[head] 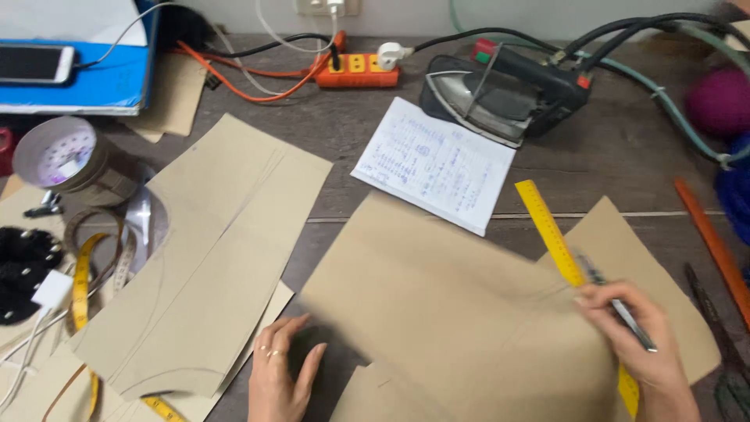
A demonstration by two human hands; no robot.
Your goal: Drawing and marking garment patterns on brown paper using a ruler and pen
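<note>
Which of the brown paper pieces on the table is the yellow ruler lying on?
The big brown sheet at centre right, under the right hand with its pen and yellow ruler. The left-side pieces carry no ruler.

ruler (556, 239) partly under right hand (637, 336), notebook (434, 164) writing illegible

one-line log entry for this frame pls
left hand: flat on table, open | right hand: holds pen and yellow ruler on brown paper | nearby: notebook page, iron
</note>
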